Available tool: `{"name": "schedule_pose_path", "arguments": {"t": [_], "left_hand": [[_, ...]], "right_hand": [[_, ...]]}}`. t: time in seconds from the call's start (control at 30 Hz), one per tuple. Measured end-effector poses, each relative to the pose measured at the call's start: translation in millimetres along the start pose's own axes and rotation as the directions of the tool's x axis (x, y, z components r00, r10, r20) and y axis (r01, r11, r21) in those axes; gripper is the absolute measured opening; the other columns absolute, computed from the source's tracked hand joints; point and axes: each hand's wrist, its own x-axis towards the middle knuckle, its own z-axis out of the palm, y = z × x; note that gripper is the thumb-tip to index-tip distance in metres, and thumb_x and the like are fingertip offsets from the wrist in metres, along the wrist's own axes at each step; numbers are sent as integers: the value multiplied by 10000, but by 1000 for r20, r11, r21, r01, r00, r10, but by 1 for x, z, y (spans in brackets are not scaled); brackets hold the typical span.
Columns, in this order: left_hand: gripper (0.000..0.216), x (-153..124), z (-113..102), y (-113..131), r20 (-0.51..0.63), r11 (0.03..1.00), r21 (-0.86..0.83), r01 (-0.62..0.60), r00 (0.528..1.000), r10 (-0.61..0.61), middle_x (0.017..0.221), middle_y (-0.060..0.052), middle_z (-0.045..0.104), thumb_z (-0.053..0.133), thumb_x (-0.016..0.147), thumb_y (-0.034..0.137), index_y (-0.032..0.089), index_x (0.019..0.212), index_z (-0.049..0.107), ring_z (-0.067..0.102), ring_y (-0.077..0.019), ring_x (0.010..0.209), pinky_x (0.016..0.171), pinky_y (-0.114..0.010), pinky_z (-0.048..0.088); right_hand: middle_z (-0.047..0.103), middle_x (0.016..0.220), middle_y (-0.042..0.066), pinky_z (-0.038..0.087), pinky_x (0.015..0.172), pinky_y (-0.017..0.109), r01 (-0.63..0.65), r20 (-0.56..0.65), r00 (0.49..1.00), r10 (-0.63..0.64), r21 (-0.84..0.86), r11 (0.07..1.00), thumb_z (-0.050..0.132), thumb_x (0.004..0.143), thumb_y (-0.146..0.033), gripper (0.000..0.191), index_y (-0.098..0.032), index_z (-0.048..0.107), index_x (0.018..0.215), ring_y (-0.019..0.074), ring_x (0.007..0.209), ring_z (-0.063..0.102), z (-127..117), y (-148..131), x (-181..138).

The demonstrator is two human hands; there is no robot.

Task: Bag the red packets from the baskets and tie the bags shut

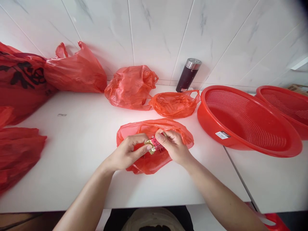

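Here, we have a small pink-and-gold foil packet (156,145) held up over the mouth of the open red plastic bag (148,166), which lies on the white surface (81,144). Our left grip (132,149) pinches the packet's end toward the bag's left side, thumb on top; our right grip (174,147) is closed on the other end, thumb laid across it, with part of the wrapper hidden. We cannot tell whether the packet touches the bag's film, nor what the wrapper contains.

We judge the packet light, with a thin, crinkly skin that should give under the thumbs and may be slippery where it shines. A gentle pinch near each end seems the best hold; hard squeezing in the middle could crush whatever is inside. The bag looks limp and would likely slump under a push, so we would take it by its rim.

Just beyond the bag lies an orange-red carrier bag (174,106); farther beyond and to its right stands a steel-capped dark flask (188,76). To the bag's right sits a red perforated plastic basket (204,120).
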Motion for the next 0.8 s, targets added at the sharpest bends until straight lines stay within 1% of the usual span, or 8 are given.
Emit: {"name": "schedule_pose_path", "arguments": {"t": [0.1,0.17,0.23,0.33,0.43,0.57,0.67,0.8], "left_hand": [[245,2,2,-1,-57,1000,15,27,998,-26,778,0,599,523,935,338,167,791,623,550,-117,720,693,-234,444],[276,2,2,-2,-94,999,-5,44,995,-45,778,1,583,500,942,376,172,797,616,545,-128,746,726,-245,443],[372,1,1,-3,-73,997,-53,63,995,-67,801,-10,597,411,970,419,175,793,629,560,-145,803,798,-266,445],[553,-1,-1,-3,30,981,-139,133,991,-130,796,-28,627,252,997,461,175,735,646,582,-157,807,848,-292,449],[513,-2,-1,-3,62,954,-233,189,982,-179,767,-25,618,290,990,458,182,741,644,578,-161,773,823,-307,467],[445,-2,-3,-6,-18,944,-298,140,988,-152,761,-30,589,330,971,471,206,760,618,551,-179,775,812,-331,474],[481,-2,-3,-9,-55,950,-281,134,986,-155,719,-28,554,342,945,540,205,700,586,500,-169,701,729,-314,467],[355,-1,-1,-7,-60,914,-353,198,971,-233,692,11,502,468,933,453,192,717,573,450,-128,643,647,-267,434]], "right_hand": [[491,709,-24,425,623,248,93,-58,994,-98,-81,992,473,961,-367,340,-201,472,665,93,630,470,1,0,0],[533,783,-5,475,702,272,176,-153,966,-211,-211,961,499,950,-345,278,-211,525,709,121,755,555,1,1,0],[538,788,9,501,819,327,304,-205,895,-397,-369,878,531,935,-321,221,-225,570,740,167,918,590,0,5,-1],[513,731,6,521,887,377,482,-90,778,-622,-549,683,575,913,-314,198,-246,607,729,184,929,607,-1,12,-3],[542,815,21,569,784,342,515,56,776,-629,-633,578,583,909,-321,186,-257,635,742,152,789,618,-1,15,-5],[567,939,50,577,710,311,463,67,796,-601,-707,534,586,905,-319,154,-262,663,785,140,761,613,0,11,-8],[564,976,51,563,731,314,462,82,800,-594,-716,523,534,915,-218,167,-275,670,838,151,819,607,-1,10,-8],[572,1104,36,538,759,330,496,119,812,-571,-658,567,442,901,-107,265,-277,643,868,144,844,596,-2,14,-6]]}}
